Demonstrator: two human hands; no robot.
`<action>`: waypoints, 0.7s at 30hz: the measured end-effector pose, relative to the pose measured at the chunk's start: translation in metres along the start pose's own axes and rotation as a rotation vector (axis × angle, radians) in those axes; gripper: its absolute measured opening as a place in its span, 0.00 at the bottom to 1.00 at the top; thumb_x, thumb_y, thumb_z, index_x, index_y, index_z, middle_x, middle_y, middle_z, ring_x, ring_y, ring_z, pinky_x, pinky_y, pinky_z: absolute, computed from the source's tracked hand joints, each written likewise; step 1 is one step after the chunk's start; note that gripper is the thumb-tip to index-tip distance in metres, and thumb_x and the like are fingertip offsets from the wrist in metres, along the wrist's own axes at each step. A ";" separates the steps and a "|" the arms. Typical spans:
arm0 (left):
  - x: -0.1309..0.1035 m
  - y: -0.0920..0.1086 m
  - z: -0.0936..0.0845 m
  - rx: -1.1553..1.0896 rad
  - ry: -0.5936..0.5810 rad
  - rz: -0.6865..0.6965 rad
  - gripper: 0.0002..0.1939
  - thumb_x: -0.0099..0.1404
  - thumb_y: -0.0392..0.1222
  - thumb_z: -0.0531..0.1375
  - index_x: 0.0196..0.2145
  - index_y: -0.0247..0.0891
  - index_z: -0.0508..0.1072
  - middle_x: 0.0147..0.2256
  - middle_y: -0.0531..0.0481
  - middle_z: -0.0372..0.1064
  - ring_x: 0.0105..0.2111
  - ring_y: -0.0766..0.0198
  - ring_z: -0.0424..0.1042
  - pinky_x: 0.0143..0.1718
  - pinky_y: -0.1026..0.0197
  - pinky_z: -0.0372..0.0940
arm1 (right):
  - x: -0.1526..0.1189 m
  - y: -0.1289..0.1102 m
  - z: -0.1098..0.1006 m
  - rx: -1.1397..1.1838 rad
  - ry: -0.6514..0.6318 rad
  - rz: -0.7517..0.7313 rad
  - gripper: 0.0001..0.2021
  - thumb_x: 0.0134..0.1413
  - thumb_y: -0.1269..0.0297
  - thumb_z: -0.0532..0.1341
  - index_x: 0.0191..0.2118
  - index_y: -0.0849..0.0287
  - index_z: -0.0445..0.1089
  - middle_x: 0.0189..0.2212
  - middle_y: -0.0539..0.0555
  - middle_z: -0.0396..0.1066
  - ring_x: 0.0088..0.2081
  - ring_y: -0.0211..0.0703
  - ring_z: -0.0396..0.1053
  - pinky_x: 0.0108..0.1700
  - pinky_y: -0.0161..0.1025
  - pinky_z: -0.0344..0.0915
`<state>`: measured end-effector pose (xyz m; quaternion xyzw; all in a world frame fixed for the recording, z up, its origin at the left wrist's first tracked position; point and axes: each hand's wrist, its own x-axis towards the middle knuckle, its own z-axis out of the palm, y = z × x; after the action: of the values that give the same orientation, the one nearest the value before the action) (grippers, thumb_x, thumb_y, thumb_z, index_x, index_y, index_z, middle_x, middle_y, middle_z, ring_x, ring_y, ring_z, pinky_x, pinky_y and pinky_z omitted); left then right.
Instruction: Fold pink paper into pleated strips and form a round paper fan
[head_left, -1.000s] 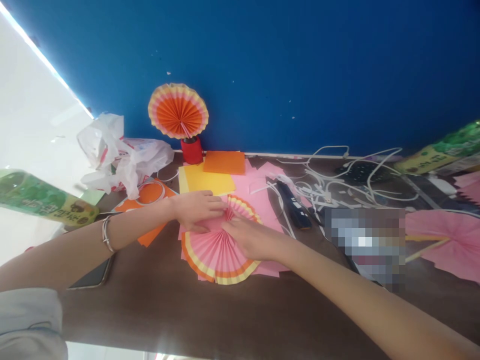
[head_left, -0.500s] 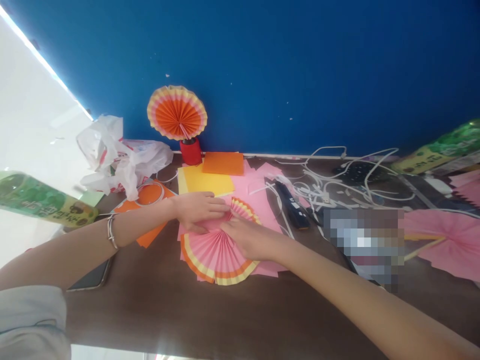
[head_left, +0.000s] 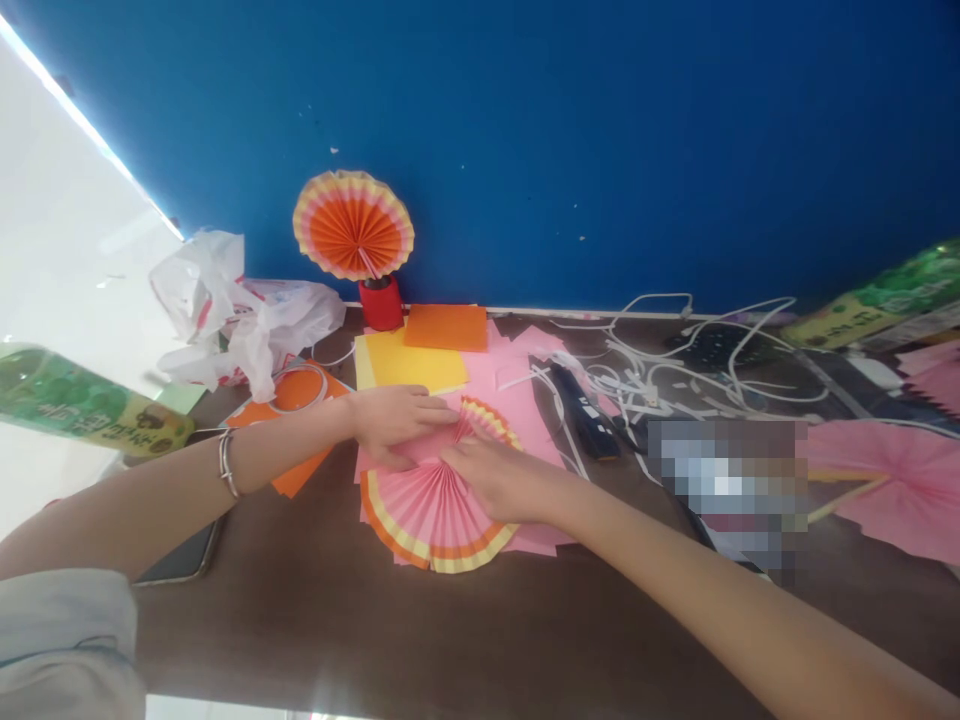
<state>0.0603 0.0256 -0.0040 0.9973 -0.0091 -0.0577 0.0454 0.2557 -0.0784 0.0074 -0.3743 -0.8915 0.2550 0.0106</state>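
Observation:
A pleated pink paper fan (head_left: 427, 505) with orange and yellow edge bands lies spread on pink paper sheets (head_left: 536, 400). My left hand (head_left: 397, 420) lies flat near the fan's upper left part, its fingers stretched to the right and the thumb lower. At the fan's centre my right hand (head_left: 502, 475) presses and grips the folds, the thumb pointing toward the left fingertips. Its other fingers are mostly hidden beneath it. Just beyond the left hand are a yellow sheet (head_left: 420, 365) and an orange folded sheet (head_left: 446, 328).
A finished orange fan (head_left: 352, 225) stands in a red holder (head_left: 381, 303) against the blue wall. A white plastic bag (head_left: 255, 315) and a green bottle (head_left: 90, 405) are at left. White cables (head_left: 630, 385), a pink fan (head_left: 892, 470) and another green bottle (head_left: 885, 295) are at right.
Both hands stay almost in place on the fan, with only a very slight shift of the left forearm. Nothing has been let go.

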 end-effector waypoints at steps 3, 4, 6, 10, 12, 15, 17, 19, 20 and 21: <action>0.002 0.002 -0.004 0.000 -0.040 -0.015 0.30 0.53 0.41 0.55 0.54 0.30 0.61 0.56 0.36 0.57 0.52 0.48 0.60 0.47 0.53 0.55 | 0.000 -0.001 -0.002 -0.021 -0.035 0.014 0.16 0.48 0.76 0.56 0.45 0.61 0.64 0.34 0.58 0.69 0.32 0.44 0.66 0.31 0.37 0.61; 0.003 0.003 -0.005 -0.002 -0.050 -0.022 0.29 0.53 0.41 0.55 0.53 0.31 0.62 0.56 0.36 0.57 0.51 0.49 0.61 0.46 0.53 0.55 | 0.001 -0.001 -0.003 -0.029 -0.045 0.019 0.15 0.48 0.76 0.56 0.44 0.62 0.64 0.34 0.58 0.69 0.31 0.44 0.66 0.30 0.37 0.60; 0.005 0.006 -0.009 0.000 -0.054 -0.035 0.27 0.53 0.41 0.55 0.51 0.32 0.63 0.55 0.37 0.59 0.47 0.49 0.64 0.44 0.54 0.56 | 0.001 -0.001 -0.003 -0.046 -0.055 0.026 0.12 0.48 0.76 0.56 0.41 0.62 0.64 0.32 0.57 0.68 0.30 0.43 0.65 0.29 0.36 0.59; 0.008 0.010 -0.016 0.015 -0.045 -0.050 0.20 0.53 0.43 0.57 0.44 0.33 0.67 0.49 0.38 0.64 0.37 0.54 0.67 0.37 0.56 0.56 | 0.001 -0.002 -0.002 -0.067 -0.060 0.049 0.10 0.47 0.77 0.55 0.38 0.61 0.64 0.31 0.56 0.68 0.28 0.41 0.64 0.27 0.34 0.56; 0.008 0.012 -0.018 0.013 -0.051 -0.062 0.16 0.53 0.43 0.57 0.40 0.35 0.69 0.45 0.40 0.65 0.33 0.57 0.67 0.34 0.57 0.56 | 0.001 -0.003 -0.003 -0.067 -0.071 0.052 0.11 0.47 0.77 0.55 0.38 0.61 0.64 0.30 0.56 0.67 0.28 0.40 0.63 0.26 0.34 0.55; 0.008 0.013 -0.019 0.009 -0.050 -0.085 0.13 0.53 0.44 0.57 0.36 0.36 0.70 0.42 0.42 0.66 0.29 0.60 0.66 0.31 0.57 0.55 | 0.001 -0.003 -0.003 -0.069 -0.073 0.045 0.13 0.46 0.78 0.54 0.41 0.61 0.64 0.31 0.56 0.68 0.28 0.41 0.63 0.26 0.35 0.55; 0.008 0.013 -0.019 0.020 -0.047 -0.084 0.13 0.52 0.46 0.58 0.33 0.36 0.70 0.42 0.42 0.66 0.27 0.62 0.65 0.30 0.57 0.55 | 0.001 -0.002 -0.003 -0.066 -0.064 0.039 0.16 0.47 0.78 0.55 0.44 0.61 0.63 0.31 0.56 0.68 0.28 0.42 0.64 0.27 0.35 0.56; 0.008 0.013 -0.020 0.040 -0.043 -0.080 0.13 0.51 0.47 0.58 0.32 0.36 0.70 0.43 0.42 0.66 0.26 0.62 0.64 0.29 0.57 0.55 | 0.001 -0.002 -0.002 -0.057 -0.059 0.036 0.17 0.47 0.78 0.55 0.45 0.61 0.62 0.32 0.56 0.68 0.28 0.42 0.64 0.28 0.36 0.57; 0.008 0.013 -0.020 0.046 -0.037 -0.078 0.14 0.51 0.48 0.59 0.33 0.36 0.70 0.44 0.42 0.66 0.26 0.62 0.64 0.29 0.56 0.55 | 0.001 -0.001 -0.001 -0.051 -0.060 0.038 0.18 0.47 0.78 0.55 0.46 0.60 0.62 0.32 0.56 0.68 0.28 0.41 0.64 0.29 0.36 0.57; 0.008 0.013 -0.021 0.049 -0.030 -0.075 0.15 0.51 0.48 0.59 0.34 0.37 0.70 0.44 0.42 0.66 0.27 0.62 0.65 0.30 0.56 0.55 | 0.001 -0.001 -0.001 -0.045 -0.062 0.041 0.18 0.47 0.78 0.56 0.46 0.60 0.62 0.33 0.56 0.68 0.28 0.41 0.64 0.29 0.36 0.58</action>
<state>0.0703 0.0142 0.0173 0.9967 0.0264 -0.0741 0.0188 0.2546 -0.0783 0.0086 -0.3847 -0.8889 0.2467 -0.0307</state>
